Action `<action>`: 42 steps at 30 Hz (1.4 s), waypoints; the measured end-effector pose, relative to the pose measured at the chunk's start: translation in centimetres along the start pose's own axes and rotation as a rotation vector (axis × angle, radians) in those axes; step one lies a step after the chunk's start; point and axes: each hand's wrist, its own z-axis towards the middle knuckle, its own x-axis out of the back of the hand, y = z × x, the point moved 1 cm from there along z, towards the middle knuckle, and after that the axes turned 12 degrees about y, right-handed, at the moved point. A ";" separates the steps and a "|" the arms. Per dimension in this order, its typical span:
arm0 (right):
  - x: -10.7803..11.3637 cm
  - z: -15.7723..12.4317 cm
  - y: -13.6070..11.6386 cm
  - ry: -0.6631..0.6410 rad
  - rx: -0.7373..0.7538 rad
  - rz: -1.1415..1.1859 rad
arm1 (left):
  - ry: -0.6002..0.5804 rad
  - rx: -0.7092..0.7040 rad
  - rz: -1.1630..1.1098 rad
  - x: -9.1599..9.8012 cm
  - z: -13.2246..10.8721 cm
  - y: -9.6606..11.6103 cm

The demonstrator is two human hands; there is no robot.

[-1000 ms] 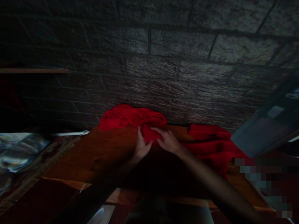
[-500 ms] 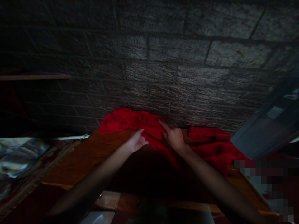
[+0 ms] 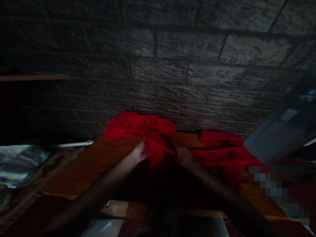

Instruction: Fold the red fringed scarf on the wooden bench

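A red cloth (image 3: 155, 146) is stretched between my two hands, and its loose part lies bunched against the wall. My left hand (image 3: 139, 152) is closed on its left edge, thumb uppermost. On the other side my right hand (image 3: 184, 156) is closed on the right part of the cloth; its fingertips are dim and partly hidden. Beyond my right hand, more red fabric (image 3: 221, 139) lies on the wooden table (image 3: 98, 168), partly folded, with one end hanging toward me. I cannot tell whether the two red pieces are joined.
A rough block wall (image 3: 170, 72) rises directly behind the table. At the right leans a grey panel (image 3: 278, 121). A wooden shelf (image 3: 34, 78) juts out at the left, above a clear plastic bag (image 3: 24, 164) and a fringed rug (image 3: 56, 164). The table's near middle is very dark.
My right hand has drawn back toward me and closed on the cloth. My left hand has also closed, shifting slightly left. The cloth between them is now spread and pulled nearer.
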 end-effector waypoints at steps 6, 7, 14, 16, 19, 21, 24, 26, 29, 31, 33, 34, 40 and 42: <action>-0.6 0.4 0.4 0.038 0.117 -0.247 | 0.008 -0.090 0.276 2.7 1.5 0.7; -1.0 0.3 0.7 0.063 0.132 -0.247 | 0.017 -0.139 0.362 3.6 1.7 0.9; -1.7 -5.9 -1.6 0.247 0.192 0.105 | 0.011 -0.674 0.709 6.6 2.5 3.3; -1.2 -8.1 -2.8 0.167 0.155 0.250 | -0.020 -0.794 0.824 6.2 2.5 3.3; -0.9 -9.6 -3.5 0.042 0.029 0.355 | 0.006 -0.906 0.980 5.3 2.4 3.0; -0.8 -9.7 -3.4 -0.013 -0.032 0.363 | 0.058 -0.916 1.086 4.9 2.3 2.9; -0.8 -9.2 -3.2 -0.073 -0.040 0.395 | 0.126 -0.894 1.187 4.7 2.3 3.1; -0.5 -9.0 -3.1 -0.053 -0.025 0.469 | 0.161 -0.894 1.205 5.1 2.2 3.3; 0.1 -9.3 -1.8 0.005 -0.021 0.599 | 0.156 -0.914 1.169 5.8 1.8 3.2; 0.7 -10.0 0.1 -0.008 -0.017 0.668 | 0.106 -0.920 1.117 6.1 1.2 2.8; 1.5 -10.9 2.6 -0.032 -0.022 0.712 | 0.042 -0.911 1.130 6.1 0.3 2.2; 1.8 -11.4 3.9 -0.040 -0.021 0.720 | 0.014 -0.913 1.184 5.9 -0.2 1.8; 2.3 -13.0 7.1 -0.053 -0.006 0.749 | 0.040 -1.120 1.697 3.8 -3.0 0.2; 1.7 -12.9 6.5 0.006 -0.003 0.746 | 0.044 -1.168 1.758 3.2 -3.3 0.2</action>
